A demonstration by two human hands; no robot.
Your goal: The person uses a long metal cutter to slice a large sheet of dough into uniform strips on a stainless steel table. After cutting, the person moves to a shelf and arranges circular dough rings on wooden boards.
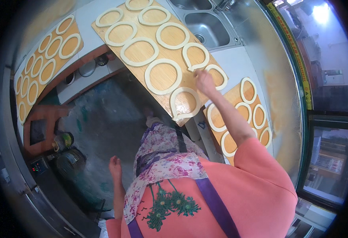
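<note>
My right hand [204, 81] is over the near part of a long wooden board [188, 81], fingers curled down. Its fingertips are beside the pointed joint of a pale dough ring [185, 55]; whether they touch or pinch the dough is hidden. Another ring [225, 78] lies partly behind the hand. At the board's near corner, a third ring [173, 102] also comes to a pointed joint. Several more closed rings lie flat farther up the board. My left hand [115, 167] hangs low at my side above the floor, loosely curled, with nothing visible in it.
Dough rings also cover a board [50, 58] at the far left and one [233, 101] at the right, close to my right arm. A steel sink [206, 29] stands beyond the long board. Beside the left cabinet is a dark round container [70, 162] on the floor.
</note>
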